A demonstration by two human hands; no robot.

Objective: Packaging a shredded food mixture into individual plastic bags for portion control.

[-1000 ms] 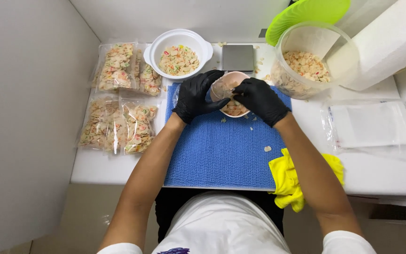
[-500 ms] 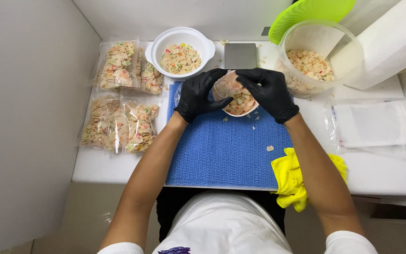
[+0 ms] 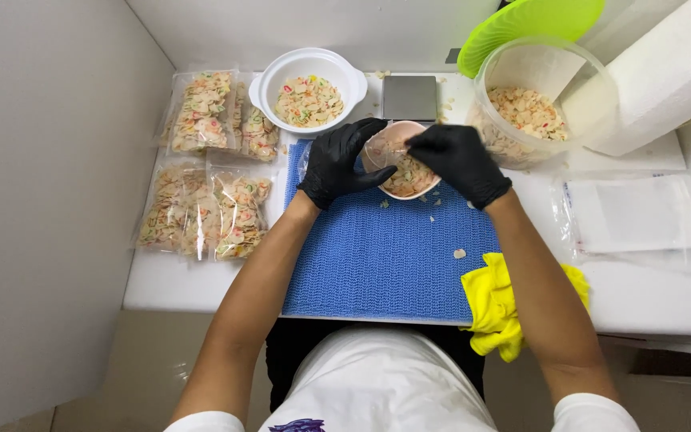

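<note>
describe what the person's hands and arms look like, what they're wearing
Both hands wear snug black disposable gloves, the left hand and the right hand alike, ending at the wrists. The forearms are bare, with no watch or jewellery visible. Short white sleeves show at the shoulders.

Black gloves cover the left hand (image 3: 339,164) and right hand (image 3: 459,162); pink bowl (image 3: 406,160), blue textured mat (image 3: 385,256), yellow cloth (image 3: 496,308), lime-green lid (image 3: 529,28), white desk (image 3: 665,296).
</note>
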